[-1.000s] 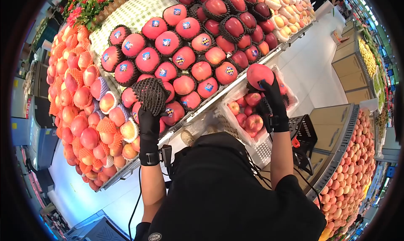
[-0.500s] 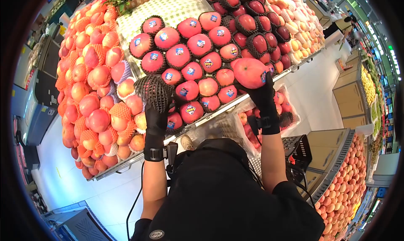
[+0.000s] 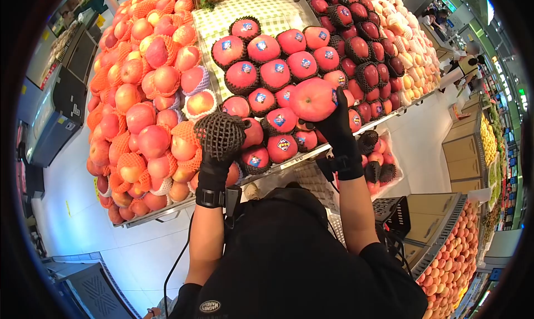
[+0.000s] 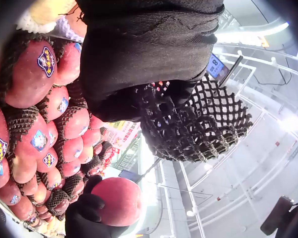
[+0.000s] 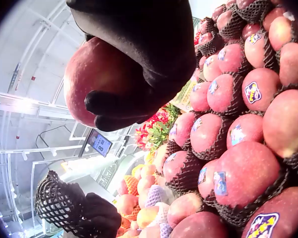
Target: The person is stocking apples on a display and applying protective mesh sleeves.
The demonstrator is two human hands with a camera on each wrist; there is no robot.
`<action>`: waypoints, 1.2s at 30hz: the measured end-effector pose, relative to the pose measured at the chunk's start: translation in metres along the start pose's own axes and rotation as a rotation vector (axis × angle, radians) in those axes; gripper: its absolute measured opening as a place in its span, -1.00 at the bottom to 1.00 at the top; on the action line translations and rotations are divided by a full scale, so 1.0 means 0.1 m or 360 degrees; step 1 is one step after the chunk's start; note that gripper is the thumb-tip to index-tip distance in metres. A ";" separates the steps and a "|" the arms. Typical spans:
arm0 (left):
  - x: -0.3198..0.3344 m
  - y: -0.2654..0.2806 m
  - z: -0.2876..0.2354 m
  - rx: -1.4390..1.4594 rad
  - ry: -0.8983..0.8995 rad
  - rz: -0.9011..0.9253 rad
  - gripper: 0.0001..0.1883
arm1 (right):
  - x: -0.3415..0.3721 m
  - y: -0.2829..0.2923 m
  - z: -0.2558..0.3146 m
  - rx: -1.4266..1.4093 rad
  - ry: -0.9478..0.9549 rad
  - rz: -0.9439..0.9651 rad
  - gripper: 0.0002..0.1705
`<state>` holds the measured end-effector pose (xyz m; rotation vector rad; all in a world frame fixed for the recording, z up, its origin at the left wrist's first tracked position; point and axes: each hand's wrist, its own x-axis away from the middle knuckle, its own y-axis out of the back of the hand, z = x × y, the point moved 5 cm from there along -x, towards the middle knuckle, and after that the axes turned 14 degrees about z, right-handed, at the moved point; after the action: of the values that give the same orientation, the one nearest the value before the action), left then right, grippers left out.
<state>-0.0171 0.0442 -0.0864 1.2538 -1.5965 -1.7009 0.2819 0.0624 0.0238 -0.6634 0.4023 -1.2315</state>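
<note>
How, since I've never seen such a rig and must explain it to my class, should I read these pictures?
There is no machine here, just a person. The wide view is filmed from the head, looking down; the other two, from the left and right wrists. Apples lie on a stand. The gloved left hand holds a black net, with no apple seen in it; the gloved right hand holds a bare apple.
</note>
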 end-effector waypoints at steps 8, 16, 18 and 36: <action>-0.38 1.00 -0.27 0.0360 0.0107 0.0055 -0.80 | -0.05 -0.63 -0.07 0.0644 0.0047 0.0116 -0.19; -0.39 0.70 -0.27 0.2301 -0.0122 0.0276 -0.41 | -0.36 -0.76 -0.27 0.0186 -0.0199 0.0213 -0.41; -0.35 0.74 -0.31 0.2961 0.0083 0.0291 -0.38 | -0.37 -0.81 -0.25 -0.0016 -0.0442 0.0160 -0.44; -0.51 0.84 -0.30 0.2516 -0.0054 0.0110 -0.33 | -0.32 -1.18 -0.07 0.1108 -0.0030 0.0652 -0.45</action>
<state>0.0124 0.0557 0.0117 1.6243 -3.0210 -0.0761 0.1816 0.0699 0.0947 0.0117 0.0660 -0.8853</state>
